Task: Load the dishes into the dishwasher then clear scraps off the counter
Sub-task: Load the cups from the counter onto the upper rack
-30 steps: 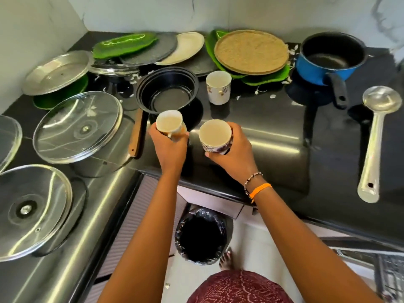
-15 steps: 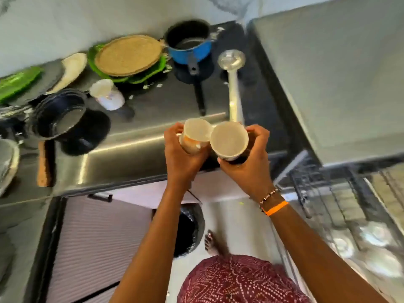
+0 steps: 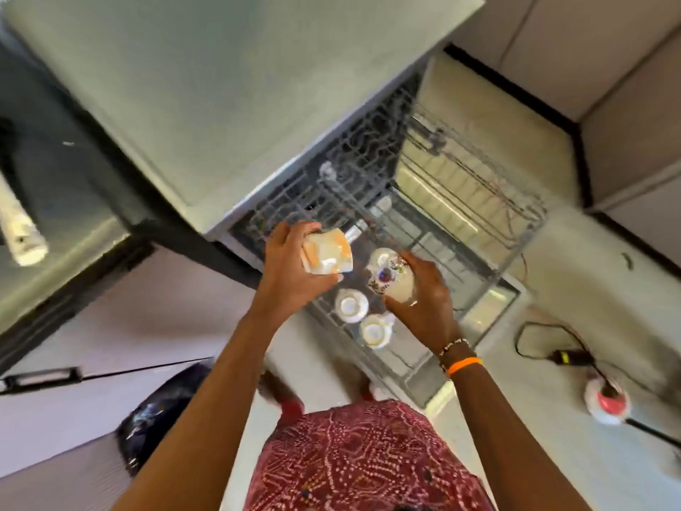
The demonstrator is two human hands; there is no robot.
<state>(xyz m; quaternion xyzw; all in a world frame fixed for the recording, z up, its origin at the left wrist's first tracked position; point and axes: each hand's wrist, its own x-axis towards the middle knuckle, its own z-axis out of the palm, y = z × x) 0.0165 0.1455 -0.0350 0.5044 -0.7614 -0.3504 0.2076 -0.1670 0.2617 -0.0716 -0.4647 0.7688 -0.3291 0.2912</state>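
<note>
Two cups in hands: the left hand (image 3: 291,274) grips an orange-and-cream cup (image 3: 326,254), the right hand (image 3: 423,295) grips a floral cup (image 3: 390,276); both cups are tipped over and held above the rack.
Rack: a pulled-out wire dishwasher rack (image 3: 460,260) lies under both hands; two white cups (image 3: 350,306) sit upside down in its near part, just below the held ones.
Change from half a second ago: the view has swung from the black tabletop to the open dishwasher; the cups were mouth-up over the tabletop edge then, and the pan, plates and third cup have left the view.
Writing: the floral cup shows a coloured pattern; no words can be read, and the picture is blurred.
Edges and room: the far part of the rack shows bare wire; the grey dishwasher top (image 3: 239,97) overhangs its far left side, close to the left hand.
Tabletop: a strip of black tabletop (image 3: 55,201) at far left carries a blurred ladle handle (image 3: 18,223).
Floor: a black-lined bin (image 3: 158,414) stands at lower left; a cable with a black adapter (image 3: 567,355) and a pink-and-white object (image 3: 608,400) lie at right, well apart from the rack.
</note>
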